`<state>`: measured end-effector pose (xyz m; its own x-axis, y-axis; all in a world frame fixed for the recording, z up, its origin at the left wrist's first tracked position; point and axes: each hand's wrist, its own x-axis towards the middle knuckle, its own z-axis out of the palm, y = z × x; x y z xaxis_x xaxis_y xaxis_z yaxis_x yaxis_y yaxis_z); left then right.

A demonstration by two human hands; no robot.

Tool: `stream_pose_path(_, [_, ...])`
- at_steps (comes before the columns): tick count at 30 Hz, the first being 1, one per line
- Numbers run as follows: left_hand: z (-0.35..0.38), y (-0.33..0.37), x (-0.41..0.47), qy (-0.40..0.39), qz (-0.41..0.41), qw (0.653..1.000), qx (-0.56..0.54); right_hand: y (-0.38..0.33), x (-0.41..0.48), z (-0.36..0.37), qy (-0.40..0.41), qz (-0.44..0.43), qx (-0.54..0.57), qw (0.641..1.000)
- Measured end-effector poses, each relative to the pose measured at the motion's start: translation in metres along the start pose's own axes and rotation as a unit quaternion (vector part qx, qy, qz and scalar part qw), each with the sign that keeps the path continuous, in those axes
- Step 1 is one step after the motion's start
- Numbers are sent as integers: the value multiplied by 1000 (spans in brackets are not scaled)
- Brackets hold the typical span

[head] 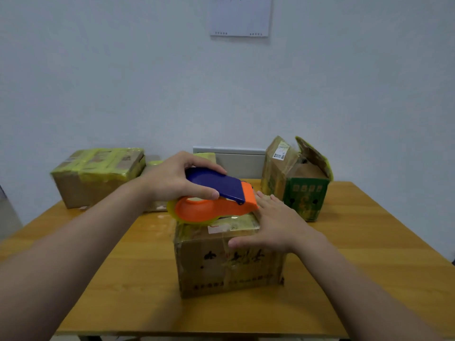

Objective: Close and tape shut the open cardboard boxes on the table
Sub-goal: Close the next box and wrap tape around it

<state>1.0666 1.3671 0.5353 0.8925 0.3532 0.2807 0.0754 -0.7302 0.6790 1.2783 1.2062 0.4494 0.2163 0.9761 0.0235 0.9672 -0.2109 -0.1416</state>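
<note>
A brown cardboard box [229,262] stands closed in the middle of the table, yellow tape over its top. My left hand [172,178] grips an orange and blue tape dispenser [214,195] that rests on the box's top. My right hand [275,225] lies flat on the right part of the top, fingers straight, thumb down the front face. At the back right stands a green printed box [300,190] with its flaps raised open. A taped box [98,175] sits at the back left.
The wooden table [128,279] reaches to a near edge at the bottom of the view. Another small taped box [155,166] is partly hidden behind my left hand. A white wall with a paper sheet [240,16] rises behind the table.
</note>
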Motion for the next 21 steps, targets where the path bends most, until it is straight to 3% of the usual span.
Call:
stream_pose_path(7, [-36,3,-11,-44,-53,997,37,-4,-3,-3,-16,2,-36,999])
stream_pose_path(21, [-57,-4,-25,-60,-55,995,60,-4,-1,-6,-34,4,-43,998])
